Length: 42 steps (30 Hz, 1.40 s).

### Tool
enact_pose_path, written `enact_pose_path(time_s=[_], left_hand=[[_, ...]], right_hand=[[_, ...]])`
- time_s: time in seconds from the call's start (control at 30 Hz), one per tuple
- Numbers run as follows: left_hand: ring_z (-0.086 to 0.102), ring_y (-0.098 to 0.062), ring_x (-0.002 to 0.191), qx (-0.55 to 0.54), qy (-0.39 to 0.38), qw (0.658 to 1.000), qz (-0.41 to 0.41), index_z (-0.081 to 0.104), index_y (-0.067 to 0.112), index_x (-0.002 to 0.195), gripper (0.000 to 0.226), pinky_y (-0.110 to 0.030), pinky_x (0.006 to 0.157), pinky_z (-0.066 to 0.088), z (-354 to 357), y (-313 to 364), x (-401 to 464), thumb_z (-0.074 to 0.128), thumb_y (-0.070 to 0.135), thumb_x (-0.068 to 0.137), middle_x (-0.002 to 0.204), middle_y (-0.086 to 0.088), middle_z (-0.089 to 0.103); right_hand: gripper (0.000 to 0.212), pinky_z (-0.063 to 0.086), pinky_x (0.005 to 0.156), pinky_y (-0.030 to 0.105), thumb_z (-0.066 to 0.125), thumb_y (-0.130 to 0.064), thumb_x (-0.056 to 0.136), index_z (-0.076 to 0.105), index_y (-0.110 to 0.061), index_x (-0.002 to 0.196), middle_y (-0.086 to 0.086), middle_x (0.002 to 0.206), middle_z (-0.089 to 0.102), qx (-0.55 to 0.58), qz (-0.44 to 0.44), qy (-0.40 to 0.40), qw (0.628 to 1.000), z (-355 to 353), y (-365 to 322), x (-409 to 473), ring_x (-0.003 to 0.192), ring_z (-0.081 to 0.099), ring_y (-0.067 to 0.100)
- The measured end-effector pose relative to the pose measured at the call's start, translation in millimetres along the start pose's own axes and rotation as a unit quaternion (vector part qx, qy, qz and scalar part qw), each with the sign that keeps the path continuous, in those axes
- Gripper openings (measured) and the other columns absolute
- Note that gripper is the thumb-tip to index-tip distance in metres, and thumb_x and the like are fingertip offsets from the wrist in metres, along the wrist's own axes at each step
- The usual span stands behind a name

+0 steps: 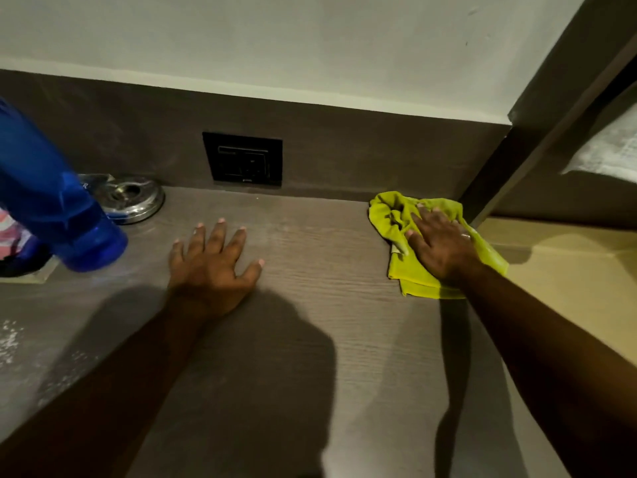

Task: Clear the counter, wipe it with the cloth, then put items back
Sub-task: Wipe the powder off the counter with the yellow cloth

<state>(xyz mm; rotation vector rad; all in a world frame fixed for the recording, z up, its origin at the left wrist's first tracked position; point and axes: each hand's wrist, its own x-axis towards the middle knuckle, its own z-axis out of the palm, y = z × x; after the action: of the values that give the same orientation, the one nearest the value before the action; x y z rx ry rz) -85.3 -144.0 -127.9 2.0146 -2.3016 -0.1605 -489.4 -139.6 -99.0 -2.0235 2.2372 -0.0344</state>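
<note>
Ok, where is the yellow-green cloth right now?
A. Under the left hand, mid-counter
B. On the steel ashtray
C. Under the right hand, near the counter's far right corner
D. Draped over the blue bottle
C: the right hand lies flat on the cloth at the counter's far right corner.

arms: bare, no sleeves | right hand [443, 244]: ring on one finger | left hand [213, 262]: unadorned

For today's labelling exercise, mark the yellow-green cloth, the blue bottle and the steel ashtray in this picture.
yellow-green cloth [396, 215]: head view, bunched folds left of the right hand.
blue bottle [44, 191]: head view, middle of its translucent body.
steel ashtray [138, 200]: head view, shiny top near the centre dish.
</note>
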Motion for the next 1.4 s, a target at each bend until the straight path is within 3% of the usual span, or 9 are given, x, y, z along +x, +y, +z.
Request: enact_pose_path(time_s=[0.2, 0.4, 0.53, 0.63, 0.8, 0.93, 1.1, 1.4], left_hand=[[0.002, -0.029, 0.149, 0.012, -0.005, 1.0, 0.017, 0.0, 0.041, 0.149, 0.081, -0.057, 0.115, 0.007, -6, 2, -6, 0.006, 0.082, 0.079, 0.163, 0.003, 0.001], [0.006, -0.033, 0.148, 0.017, -0.013, 1.0, 0.013, 0.006, 0.036, 0.15, 0.087, -0.057, 0.117, 0.01, -17, 12, -19, 0.003, 0.082, 0.076, 0.163, -0.004, 0.004], [0.004, -0.033, 0.148, 0.018, -0.046, 0.997, 0.058, 0.005, 0.032, 0.151, 0.094, -0.055, 0.117, 0.006, -18, 53, -42, 0.004, 0.086, 0.073, 0.163, -0.006, 0.002], [-0.001, -0.03, 0.149, 0.013, -0.054, 0.996, 0.066, 0.003, 0.031, 0.152, 0.096, -0.055, 0.118, 0.003, -14, 74, -48, 0.007, 0.086, 0.073, 0.163, -0.004, -0.003], [-0.002, -0.029, 0.149, 0.01, -0.055, 0.996, 0.064, -0.001, 0.034, 0.151, 0.099, -0.055, 0.117, 0.003, -11, 67, -44, 0.003, 0.089, 0.07, 0.163, -0.002, -0.006], [-0.002, -0.028, 0.149, 0.016, -0.068, 0.996, 0.051, 0.0, 0.035, 0.152, 0.095, -0.055, 0.118, 0.004, -17, 73, -45, 0.013, 0.086, 0.074, 0.163, -0.001, -0.006], [0.017, -0.035, 0.147, 0.025, -0.004, 0.997, 0.075, 0.026, 0.025, 0.151, 0.1, -0.056, 0.116, 0.014, -32, 81, -56, 0.012, 0.08, 0.069, 0.16, -0.012, 0.017], [0.012, -0.031, 0.148, 0.05, -0.003, 0.997, 0.052, 0.018, 0.032, 0.151, 0.098, -0.055, 0.117, 0.011, -13, 76, -46, 0.011, 0.088, 0.07, 0.162, -0.006, 0.012]], right_hand=[[0.055, 0.005, 0.12, 0.05, 0.021, -0.05, 0.1, 0.016, -0.033, 0.152, -0.006, 0.164, 0.003, 0.02, 0.021, -0.002, 1.0, 2, -11, -49, 0.151, 0.002, 0.021], [0.057, 0.006, 0.119, 0.046, 0.014, -0.057, 0.096, 0.017, -0.04, 0.151, -0.008, 0.163, 0.006, 0.01, 0.027, 0.012, 1.0, 16, -22, -181, 0.151, 0.005, 0.021], [0.058, 0.004, 0.119, 0.045, 0.018, -0.056, 0.096, 0.014, -0.04, 0.152, -0.008, 0.163, 0.003, 0.008, 0.043, 0.008, 0.999, 20, -28, -216, 0.151, 0.0, 0.02], [0.06, 0.001, 0.12, 0.045, 0.02, -0.057, 0.097, 0.008, -0.039, 0.152, -0.006, 0.164, -0.002, -0.003, 0.045, 0.013, 0.999, 20, -28, -212, 0.151, -0.005, 0.019], [0.07, 0.001, 0.121, 0.049, 0.007, -0.065, 0.087, 0.006, -0.038, 0.152, -0.003, 0.164, -0.005, 0.005, 0.059, 0.011, 0.998, 19, -30, -204, 0.151, -0.008, 0.022], [0.067, -0.002, 0.12, 0.052, 0.02, -0.062, 0.093, 0.006, -0.036, 0.153, 0.001, 0.164, -0.005, -0.002, 0.066, 0.002, 0.998, 12, -30, -165, 0.151, -0.009, 0.024], [0.065, -0.005, 0.12, 0.052, 0.022, -0.057, 0.096, 0.009, -0.03, 0.154, 0.006, 0.164, 0.001, 0.011, 0.075, 0.008, 0.997, 5, -31, -92, 0.151, -0.004, 0.028], [0.065, 0.008, 0.119, 0.053, 0.018, -0.054, 0.098, 0.013, -0.021, 0.154, 0.012, 0.163, 0.006, 0.005, 0.102, 0.014, 0.995, 3, -26, 6, 0.15, 0.003, 0.033]])
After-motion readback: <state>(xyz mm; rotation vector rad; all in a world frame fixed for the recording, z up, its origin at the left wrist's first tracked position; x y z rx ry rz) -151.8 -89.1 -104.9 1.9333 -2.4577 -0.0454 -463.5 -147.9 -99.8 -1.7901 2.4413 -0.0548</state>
